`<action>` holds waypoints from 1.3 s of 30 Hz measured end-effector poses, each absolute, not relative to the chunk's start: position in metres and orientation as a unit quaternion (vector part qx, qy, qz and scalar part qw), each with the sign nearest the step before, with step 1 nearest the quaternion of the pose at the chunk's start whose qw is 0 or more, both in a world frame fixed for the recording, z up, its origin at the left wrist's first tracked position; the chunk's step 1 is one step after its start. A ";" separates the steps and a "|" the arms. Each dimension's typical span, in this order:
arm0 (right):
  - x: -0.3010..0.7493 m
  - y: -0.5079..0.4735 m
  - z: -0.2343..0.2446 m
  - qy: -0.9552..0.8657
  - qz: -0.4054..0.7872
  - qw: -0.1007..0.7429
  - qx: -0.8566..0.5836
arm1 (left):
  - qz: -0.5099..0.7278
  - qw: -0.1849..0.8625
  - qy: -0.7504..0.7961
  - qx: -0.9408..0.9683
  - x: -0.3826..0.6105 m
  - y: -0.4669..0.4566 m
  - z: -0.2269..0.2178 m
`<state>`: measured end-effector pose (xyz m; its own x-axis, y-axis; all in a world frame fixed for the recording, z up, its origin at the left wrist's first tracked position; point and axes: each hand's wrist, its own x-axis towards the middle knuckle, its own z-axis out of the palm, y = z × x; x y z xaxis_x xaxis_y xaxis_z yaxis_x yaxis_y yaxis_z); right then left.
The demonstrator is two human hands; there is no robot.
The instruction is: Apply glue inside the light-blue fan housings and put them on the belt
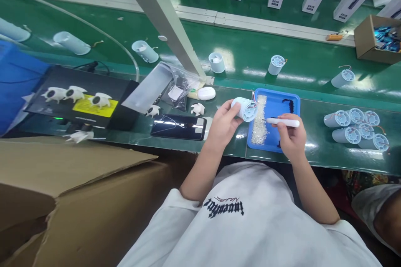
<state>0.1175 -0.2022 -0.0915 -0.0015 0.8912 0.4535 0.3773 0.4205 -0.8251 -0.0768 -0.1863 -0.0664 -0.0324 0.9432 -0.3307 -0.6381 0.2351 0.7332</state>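
My left hand (224, 123) is closed around a light-blue cylindrical fan housing (246, 109), its spoked end turned to the right and a thin wire standing up from it. Between the fingers of my right hand (293, 135) is a white pen-shaped tool (286, 122) with a dark tip pointing left. That tip is over a blue tray (272, 144), apart from the housing. Small pale pieces (259, 127) form a strip along the tray's left side. A few small dark pieces (291, 105) lie at its right.
Several similar housings (357, 127) stand right of the tray, others on the green conveyor (244, 44). Left are a phone (178, 127), white fan impellers (73, 93), a black box (46, 106) and a large cardboard box (103, 200). A slanted metal post (166, 16) rises behind.
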 end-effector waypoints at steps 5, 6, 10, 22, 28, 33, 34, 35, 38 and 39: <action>0.099 -0.232 -0.070 -0.611 0.278 0.622 -0.404 | 0.583 0.672 0.407 0.206 -0.068 -0.193 -0.067; 0.098 -0.235 -0.068 -0.608 0.283 0.624 -0.401 | 0.580 0.673 0.407 0.209 -0.066 -0.194 -0.066; 0.099 -0.239 -0.066 -0.594 0.287 0.634 -0.403 | 0.565 0.685 0.404 0.220 -0.058 -0.196 -0.064; 0.102 -0.247 -0.070 -0.581 0.260 0.649 -0.417 | 0.546 0.709 0.389 0.220 -0.049 -0.199 -0.063; 0.103 -0.248 -0.072 -0.573 0.242 0.655 -0.430 | 0.538 0.710 0.394 0.226 -0.046 -0.198 -0.066; 0.104 -0.247 -0.073 -0.575 0.251 0.649 -0.431 | 0.531 0.711 0.404 0.224 -0.044 -0.197 -0.067; 0.105 -0.247 -0.073 -0.576 0.250 0.649 -0.429 | 0.529 0.711 0.405 0.225 -0.044 -0.197 -0.067; 0.105 -0.247 -0.073 -0.577 0.248 0.649 -0.428 | 0.528 0.711 0.405 0.227 -0.044 -0.197 -0.067; 0.105 -0.248 -0.072 -0.580 0.234 0.652 -0.429 | 0.526 0.711 0.401 0.237 -0.044 -0.196 -0.066; 0.105 -0.248 -0.072 -0.579 0.230 0.653 -0.430 | 0.527 0.710 0.401 0.238 -0.044 -0.195 -0.066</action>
